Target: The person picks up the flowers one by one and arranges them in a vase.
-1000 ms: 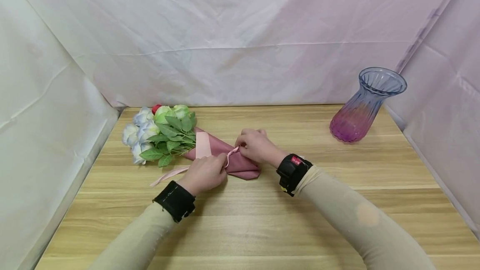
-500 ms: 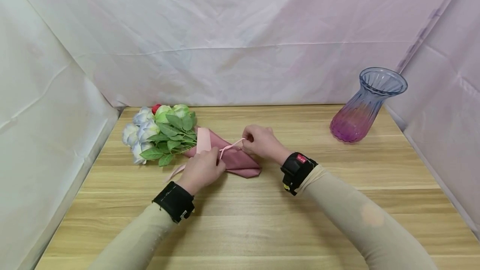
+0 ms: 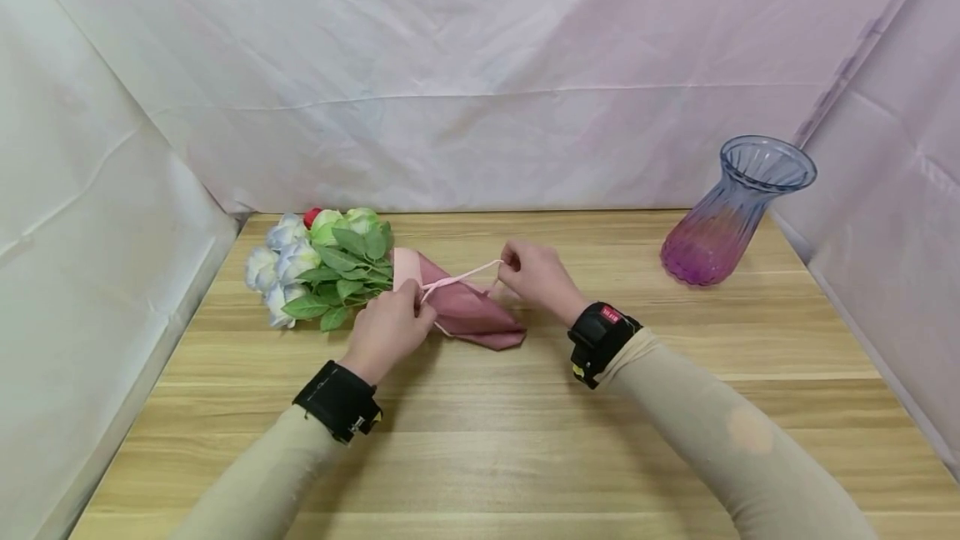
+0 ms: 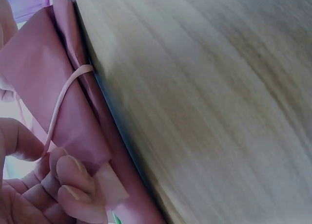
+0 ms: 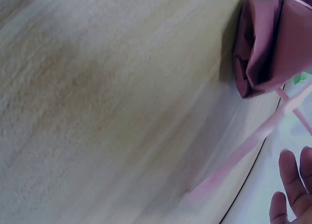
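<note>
Left hand (image 3: 390, 325): pinching a thin pink ribbon (image 3: 476, 271) between thumb and forefinger, per the left-wrist view; other fingers bent against the wrapping. Right hand (image 3: 542, 277): grasping the same ribbon at the fingertips in the head view, raised beyond the far edge of the wrapping; its grip itself falls outside the right-wrist view, which shows some fingers fairly straight and a loose ribbon tail trailing near them. Between the hands one strand runs nearly taut; strands cross close to the left fingertips. Whether a knot has formed there: cannot tell. Dusky-pink wrapping (image 3: 472, 312) lies on the wooden table (image 3: 525, 457) under the ribbon, narrow end toward the right; ribbon passes over its near side. A pale pink band (image 3: 407, 265) crosses its wide end. Bouquet (image 3: 296, 261) projects from that end to the left: pale blue and green blooms, one red, with leaves. Ribbed blue-to-purple vase (image 3: 723, 223) stands well apart, far right. Judgement: step in hand is tying the ribbon round the wrapping; next move probably calls for passing one end through the crossing, then drawing both ends evenly without crushing the wrap.
</note>
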A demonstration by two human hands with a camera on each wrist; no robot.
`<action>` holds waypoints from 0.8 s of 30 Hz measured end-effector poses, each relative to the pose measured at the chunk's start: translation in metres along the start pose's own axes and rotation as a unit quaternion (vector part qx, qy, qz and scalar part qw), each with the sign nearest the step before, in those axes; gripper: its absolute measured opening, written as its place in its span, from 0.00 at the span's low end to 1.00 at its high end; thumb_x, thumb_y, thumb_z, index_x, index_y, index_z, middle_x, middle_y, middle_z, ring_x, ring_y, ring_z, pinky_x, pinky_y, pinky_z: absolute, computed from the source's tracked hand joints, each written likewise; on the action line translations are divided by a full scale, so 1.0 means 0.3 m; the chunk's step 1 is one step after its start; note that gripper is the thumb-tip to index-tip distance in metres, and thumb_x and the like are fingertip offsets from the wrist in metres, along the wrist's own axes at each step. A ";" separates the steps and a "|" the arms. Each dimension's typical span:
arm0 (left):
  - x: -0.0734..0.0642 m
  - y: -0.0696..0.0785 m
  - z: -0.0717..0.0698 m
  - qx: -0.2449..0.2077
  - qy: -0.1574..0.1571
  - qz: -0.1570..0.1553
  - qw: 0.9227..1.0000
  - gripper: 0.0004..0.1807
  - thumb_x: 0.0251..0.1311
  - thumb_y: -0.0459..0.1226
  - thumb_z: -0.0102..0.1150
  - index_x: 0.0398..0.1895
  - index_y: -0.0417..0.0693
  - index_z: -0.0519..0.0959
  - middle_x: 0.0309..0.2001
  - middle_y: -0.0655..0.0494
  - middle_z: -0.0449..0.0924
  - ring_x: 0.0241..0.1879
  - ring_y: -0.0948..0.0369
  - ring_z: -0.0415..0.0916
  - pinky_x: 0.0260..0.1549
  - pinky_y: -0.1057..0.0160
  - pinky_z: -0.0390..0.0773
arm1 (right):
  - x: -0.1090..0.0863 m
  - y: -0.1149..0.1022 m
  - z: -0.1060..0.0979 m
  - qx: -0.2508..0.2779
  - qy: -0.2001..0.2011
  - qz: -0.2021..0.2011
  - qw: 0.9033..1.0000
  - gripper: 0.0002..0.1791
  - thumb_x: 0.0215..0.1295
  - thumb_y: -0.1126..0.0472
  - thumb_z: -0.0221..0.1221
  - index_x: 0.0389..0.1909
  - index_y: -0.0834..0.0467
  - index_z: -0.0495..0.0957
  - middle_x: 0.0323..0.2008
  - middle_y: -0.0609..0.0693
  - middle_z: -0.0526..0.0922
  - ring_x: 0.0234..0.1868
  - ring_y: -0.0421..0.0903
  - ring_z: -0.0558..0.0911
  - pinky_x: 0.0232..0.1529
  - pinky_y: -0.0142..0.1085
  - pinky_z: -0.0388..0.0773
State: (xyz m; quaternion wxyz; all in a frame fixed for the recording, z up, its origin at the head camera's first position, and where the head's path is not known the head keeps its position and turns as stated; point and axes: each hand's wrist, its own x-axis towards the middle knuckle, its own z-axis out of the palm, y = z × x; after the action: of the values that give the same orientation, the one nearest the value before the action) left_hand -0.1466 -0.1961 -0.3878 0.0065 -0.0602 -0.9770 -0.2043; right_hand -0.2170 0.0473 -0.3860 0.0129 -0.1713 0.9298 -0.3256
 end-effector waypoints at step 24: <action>0.006 -0.012 -0.016 -0.013 0.013 -0.013 1.000 0.10 0.70 0.44 0.52 0.32 0.50 0.71 0.23 0.52 0.75 0.22 0.53 0.73 0.18 0.56 0.68 | 0.006 0.065 -0.082 0.087 0.063 0.087 0.990 0.11 0.69 0.60 0.52 0.46 0.60 0.77 0.33 0.54 0.81 0.27 0.48 0.85 0.33 0.38 0.74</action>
State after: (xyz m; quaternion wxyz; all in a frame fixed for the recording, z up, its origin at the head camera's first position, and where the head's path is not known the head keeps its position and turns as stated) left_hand -0.1489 -0.2012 -0.3847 0.0153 -0.0446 -0.9749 -0.2175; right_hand -0.2279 0.0757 -0.3785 -0.0022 -0.0674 0.9083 -0.4127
